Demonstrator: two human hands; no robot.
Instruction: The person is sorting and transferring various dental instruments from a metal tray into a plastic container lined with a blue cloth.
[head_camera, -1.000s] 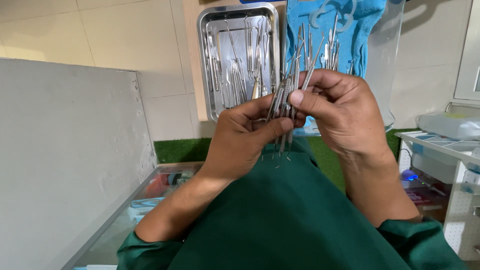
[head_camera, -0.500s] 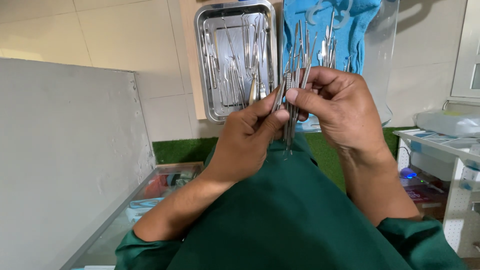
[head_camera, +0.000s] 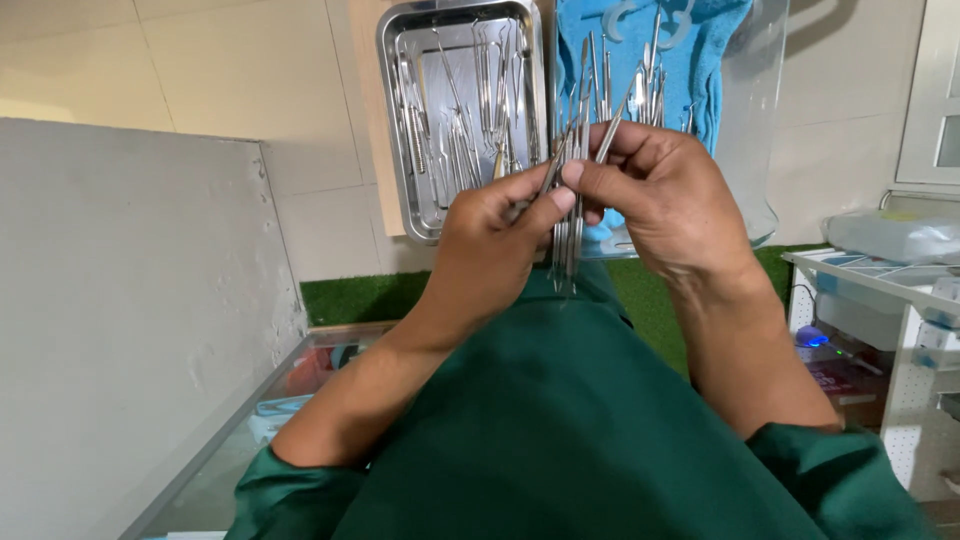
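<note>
My left hand (head_camera: 495, 245) and my right hand (head_camera: 660, 200) meet at the centre of the view, both closed around a bundle of thin steel instruments (head_camera: 572, 215) held upright. Their tips stick out above my fingers and their handles below. My left thumb and forefinger pinch one instrument at the edge of the bundle. Behind the hands lies a steel tray (head_camera: 400, 120) holding several more metal instruments. A blue cloth (head_camera: 700, 60) to its right carries several others, laid side by side.
A grey wall panel (head_camera: 130, 300) fills the left. A glass-topped cabinet (head_camera: 270, 400) sits below it. Green mat (head_camera: 350, 295) runs under the tray. A white shelf unit (head_camera: 880, 290) with a plastic box stands at the right. My green sleeves fill the bottom.
Both hands have risen slightly toward the tray with the bundle. My fingers have shifted on the instruments, and the bundle now stands more upright.
</note>
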